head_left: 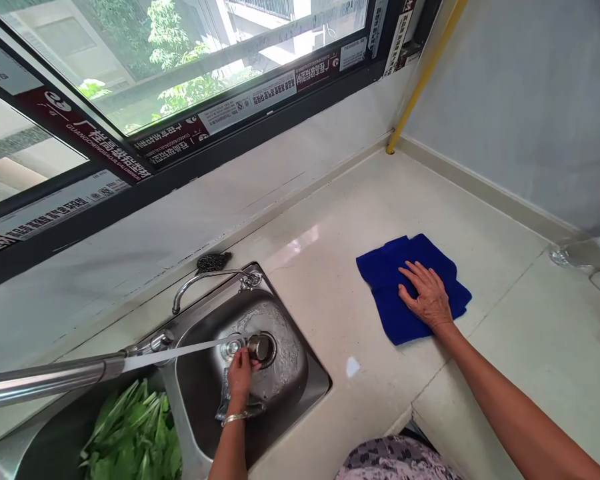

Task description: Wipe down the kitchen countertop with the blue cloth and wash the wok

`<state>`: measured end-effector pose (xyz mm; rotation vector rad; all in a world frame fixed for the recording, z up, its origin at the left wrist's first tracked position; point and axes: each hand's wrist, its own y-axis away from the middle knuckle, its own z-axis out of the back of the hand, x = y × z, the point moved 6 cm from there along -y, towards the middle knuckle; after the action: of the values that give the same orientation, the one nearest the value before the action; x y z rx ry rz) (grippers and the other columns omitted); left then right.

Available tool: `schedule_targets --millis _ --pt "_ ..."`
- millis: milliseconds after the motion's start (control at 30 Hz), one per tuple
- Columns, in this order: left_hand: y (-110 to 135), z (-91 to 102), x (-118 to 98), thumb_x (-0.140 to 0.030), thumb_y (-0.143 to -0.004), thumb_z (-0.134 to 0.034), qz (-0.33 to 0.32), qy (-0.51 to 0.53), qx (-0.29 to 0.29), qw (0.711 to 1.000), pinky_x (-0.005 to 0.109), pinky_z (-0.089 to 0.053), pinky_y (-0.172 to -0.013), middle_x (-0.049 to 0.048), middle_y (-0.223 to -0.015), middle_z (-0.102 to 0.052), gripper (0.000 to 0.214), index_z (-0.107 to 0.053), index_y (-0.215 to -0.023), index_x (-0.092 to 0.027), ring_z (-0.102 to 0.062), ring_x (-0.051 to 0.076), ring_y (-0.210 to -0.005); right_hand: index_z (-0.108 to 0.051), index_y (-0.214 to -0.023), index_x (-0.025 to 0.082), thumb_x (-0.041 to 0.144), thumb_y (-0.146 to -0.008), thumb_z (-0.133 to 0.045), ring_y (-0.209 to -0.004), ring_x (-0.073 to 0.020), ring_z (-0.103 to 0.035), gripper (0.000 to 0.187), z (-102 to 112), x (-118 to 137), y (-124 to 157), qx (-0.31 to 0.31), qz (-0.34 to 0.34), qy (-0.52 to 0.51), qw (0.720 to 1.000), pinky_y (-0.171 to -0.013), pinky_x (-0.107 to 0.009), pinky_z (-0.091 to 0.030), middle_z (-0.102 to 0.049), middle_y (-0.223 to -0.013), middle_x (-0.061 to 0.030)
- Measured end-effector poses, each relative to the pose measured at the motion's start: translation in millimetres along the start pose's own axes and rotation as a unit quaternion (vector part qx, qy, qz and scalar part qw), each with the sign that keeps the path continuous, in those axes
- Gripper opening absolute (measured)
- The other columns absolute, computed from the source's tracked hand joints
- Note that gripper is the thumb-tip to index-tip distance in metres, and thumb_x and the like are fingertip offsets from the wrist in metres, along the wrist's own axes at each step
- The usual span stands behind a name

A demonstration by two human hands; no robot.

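My left hand point(241, 377) reaches into the right sink basin point(195, 393). Its fingers are closed on a small metal sink strainer basket point(261, 347), held by the drain opening. A stream of water point(180, 351) runs from the big faucet point(50, 380) toward this hand. Close by lies a round metal piece point(231, 348), partly covered by the water. On the countertop to the right, my right hand point(427, 293) rests flat with fingers spread on a blue cloth point(387, 307). The cloth lies unevenly folded.
Leafy greens point(135, 433) fill part of the left basin. A thin curved tap point(200, 277) stands behind the right basin, near a dark scouring pad point(214, 262). Something dark point(224, 400) lies under my left wrist. A yellow pipe point(425, 77) rises in the corner.
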<state>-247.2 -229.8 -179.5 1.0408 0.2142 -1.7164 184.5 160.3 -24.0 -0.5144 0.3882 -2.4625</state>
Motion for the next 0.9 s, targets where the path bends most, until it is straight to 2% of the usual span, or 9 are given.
schedule_targets --millis 67,167,267,400,567,767,900 --pt "-3.4 -1.6 -8.4 -0.053 -0.088 -0.051 -0.023 -0.028 0.015 0.999 0.042 -0.059 -0.068 0.0048 -0.069 -0.072 0.041 -0.069 -0.1 -0.018 -0.071 0.025 -0.065 -0.059 -0.134 0.024 0.034 -0.094 -0.055 -0.14 -0.0277 -0.049 0.041 -1.0 -0.9 0.5 0.002 0.001 -0.003 1.0 -0.12 -0.054 -0.033 -0.058 -0.146 -0.0076" --pt "-7.0 -6.0 -23.0 -0.046 -0.081 -0.061 -0.081 -0.069 0.029 0.994 0.047 -0.056 -0.093 0.0099 -0.096 -0.078 0.032 -0.073 -0.096 -0.021 -0.073 0.029 -0.094 -0.059 -0.134 0.024 0.034 -0.095 -0.054 -0.139 -0.0273 -0.05 0.041 -1.3 -0.9 1.1 -0.004 0.003 -0.003 1.0 -0.12 -0.053 -0.033 -0.059 -0.145 -0.0072" --pt "-9.7 -9.8 -29.4 -0.04 -0.08 -0.059 -0.124 -0.102 0.043 0.986 0.048 -0.051 -0.105 0.012 -0.107 -0.078 0.026 -0.075 -0.089 -0.022 -0.07 0.03 -0.107 -0.059 -0.134 0.025 0.034 -0.095 -0.054 -0.14 -0.0271 -0.049 0.041 -0.5 0.1 1.0 -0.01 0.002 -0.001 1.0 -0.12 -0.053 -0.034 -0.059 -0.146 -0.0071" --pt "-10.4 -9.4 -23.3 -0.037 -0.082 -0.056 -0.139 -0.14 0.045 0.979 0.051 -0.052 -0.104 0.0134 -0.106 -0.078 0.027 -0.076 -0.091 -0.02 -0.071 0.031 -0.104 -0.059 -0.134 0.025 0.033 -0.095 -0.055 -0.139 -0.0269 -0.05 0.04 1.0 1.7 0.4 -0.012 0.003 -0.001 1.0 -0.12 -0.053 -0.034 -0.059 -0.145 -0.0071" --pt "-6.6 -0.9 -10.7 -0.032 -0.083 -0.058 -0.138 -0.173 0.035 0.975 0.044 -0.055 -0.1 0.0098 -0.107 -0.079 0.024 -0.077 -0.094 -0.02 -0.072 0.027 -0.103 -0.059 -0.135 0.026 0.033 -0.094 -0.055 -0.139 -0.0275 -0.05 0.042 0.2 0.4 0.6 -0.006 0.003 0.0 1.0 -0.12 -0.054 -0.034 -0.059 -0.145 -0.007" --pt "-13.0 35.9 -3.7 -0.033 -0.088 -0.055 -0.093 -0.221 -0.033 0.97 0.038 -0.056 -0.074 0.0115 -0.085 -0.079 0.03 -0.077 -0.097 -0.016 -0.072 0.027 -0.078 -0.059 -0.134 0.025 0.035 -0.095 -0.054 -0.14 -0.0269 -0.049 0.041 -1.8 -1.1 0.9 -0.001 0.001 -0.002 1.0 -0.12 -0.053 -0.034 -0.059 -0.146 -0.007" --pt "-15.9 53.4 -6.9 -0.032 -0.084 -0.06 -0.098 -0.232 -0.048 0.967 0.031 -0.053 -0.071 0.011 -0.085 -0.08 0.024 -0.078 -0.091 -0.019 -0.072 0.024 -0.077 -0.058 -0.135 0.026 0.036 -0.095 -0.053 -0.14 -0.0281 -0.049 0.042 -3.0 -1.7 0.8 0.004 -0.004 -0.004 1.0 -0.12 -0.055 -0.034 -0.059 -0.145 -0.0071"
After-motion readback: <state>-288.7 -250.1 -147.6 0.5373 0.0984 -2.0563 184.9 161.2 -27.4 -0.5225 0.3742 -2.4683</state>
